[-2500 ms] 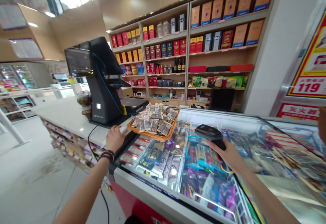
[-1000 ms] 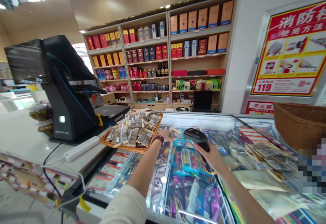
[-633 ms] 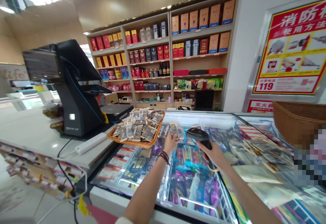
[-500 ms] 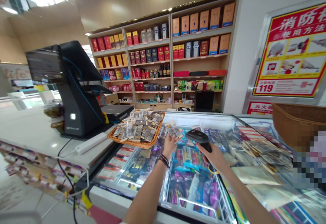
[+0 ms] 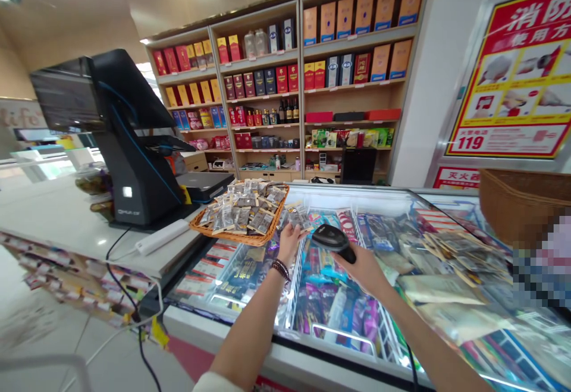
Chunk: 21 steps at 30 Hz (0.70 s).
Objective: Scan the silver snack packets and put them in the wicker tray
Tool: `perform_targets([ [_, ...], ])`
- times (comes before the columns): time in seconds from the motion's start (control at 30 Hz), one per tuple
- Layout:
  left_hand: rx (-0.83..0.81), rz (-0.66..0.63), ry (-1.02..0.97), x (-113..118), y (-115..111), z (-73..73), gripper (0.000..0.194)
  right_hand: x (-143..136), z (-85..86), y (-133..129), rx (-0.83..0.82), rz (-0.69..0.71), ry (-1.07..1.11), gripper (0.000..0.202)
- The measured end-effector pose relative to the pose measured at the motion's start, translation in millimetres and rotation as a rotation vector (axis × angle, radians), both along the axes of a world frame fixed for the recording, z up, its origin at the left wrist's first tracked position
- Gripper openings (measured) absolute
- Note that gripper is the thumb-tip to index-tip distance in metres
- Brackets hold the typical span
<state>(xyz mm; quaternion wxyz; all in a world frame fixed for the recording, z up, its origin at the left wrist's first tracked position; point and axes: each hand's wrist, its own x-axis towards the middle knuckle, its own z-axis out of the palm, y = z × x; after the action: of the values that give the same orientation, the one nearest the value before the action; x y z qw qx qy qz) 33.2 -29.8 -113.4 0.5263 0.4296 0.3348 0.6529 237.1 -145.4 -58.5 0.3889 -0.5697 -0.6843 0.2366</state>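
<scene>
A small clear packet (image 5: 298, 216) is held in my left hand (image 5: 289, 242), just right of a wicker tray (image 5: 254, 240) heaped with similar packets. My right hand (image 5: 359, 266) grips a black handheld scanner (image 5: 331, 238) by its handle, its head turned toward the packet. Both hands are above the glass top of a freezer (image 5: 401, 198) that holds colourful bagged goods. More flat packets (image 5: 464, 255) lie in a pile on the glass at the right.
A black checkout terminal (image 5: 134, 166) and a white bar-shaped object (image 5: 162, 236) stand on the left counter (image 5: 53, 213). A brown basket (image 5: 517, 207) is at the right. Shelves (image 5: 301, 94) of boxes line the back wall. A cable hangs below my right hand.
The scanner and my right hand have moved left, closer to the packet in my left hand. The camera view has shifted slightly.
</scene>
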Motion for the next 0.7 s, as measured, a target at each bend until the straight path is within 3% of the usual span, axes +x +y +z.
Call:
perform_targets([
  [0.33,0.014,-0.021,0.020,0.3,-2.3,0.4,0.045,1.4,0.0,1.0,-0.005,-0.028,0.000,0.038],
  [0.7,0.013,-0.010,0.024,0.2,-1.6,-1.2,0.048,0.3,0.9,0.8,-0.008,-0.035,0.020,0.035],
])
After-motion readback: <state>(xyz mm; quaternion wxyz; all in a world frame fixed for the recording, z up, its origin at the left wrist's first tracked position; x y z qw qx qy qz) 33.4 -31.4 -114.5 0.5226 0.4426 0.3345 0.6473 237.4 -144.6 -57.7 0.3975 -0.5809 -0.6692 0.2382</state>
